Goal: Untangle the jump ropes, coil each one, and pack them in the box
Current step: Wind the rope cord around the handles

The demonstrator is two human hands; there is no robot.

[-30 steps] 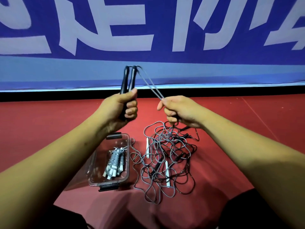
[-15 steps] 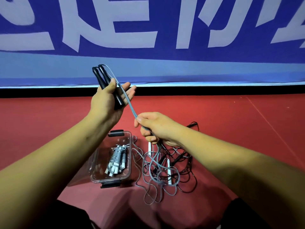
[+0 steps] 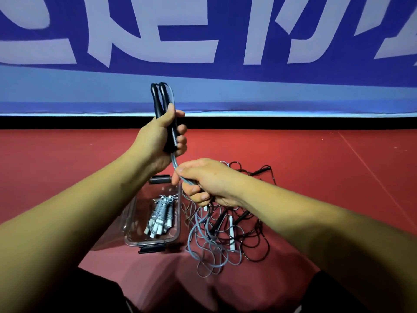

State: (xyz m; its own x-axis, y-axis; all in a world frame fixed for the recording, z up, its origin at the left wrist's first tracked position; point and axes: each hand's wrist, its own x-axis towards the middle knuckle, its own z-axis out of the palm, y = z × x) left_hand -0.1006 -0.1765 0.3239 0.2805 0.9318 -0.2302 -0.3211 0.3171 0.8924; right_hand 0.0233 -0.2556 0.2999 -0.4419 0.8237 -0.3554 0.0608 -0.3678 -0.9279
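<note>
Left of centre, the clear box (image 3: 135, 214) holds one coiled rope (image 3: 160, 211). Above it, the left hand (image 3: 155, 137) curls its fingers (image 3: 182, 130) round two black handles (image 3: 160, 101). The right hand (image 3: 208, 180) pinches the grey cord (image 3: 174, 161) just below. A hard pull would likely tighten the tangle (image 3: 228, 231) at lower right. The banner (image 3: 225, 75) shows white characters, cropped and unreadable.
</note>
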